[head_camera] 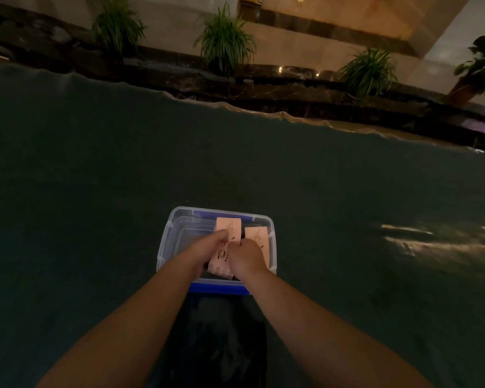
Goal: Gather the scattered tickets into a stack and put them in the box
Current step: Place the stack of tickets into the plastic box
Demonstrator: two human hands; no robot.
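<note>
Reaching into the clear plastic box (165,242), both your hands sit inside it at 6 o'clock of the view. Your left hand (207,249) is curled, fingers pinching the left edge of a pink stack of tickets (227,231). Your right hand (247,257) is curled too, pressing the stack's right side; exact finger grip cannot be told. A second pink ticket bundle (256,238) lies just beside, at 3 o'clock of the first, also inside the box. The box rests on a dark green cloth-covered desk (95,177), with a blue lid edge (216,288) at its near side. Potted plants (224,40) line a dark ledge at 12 o'clock. Lighting dim, printed text unreadable.
</note>
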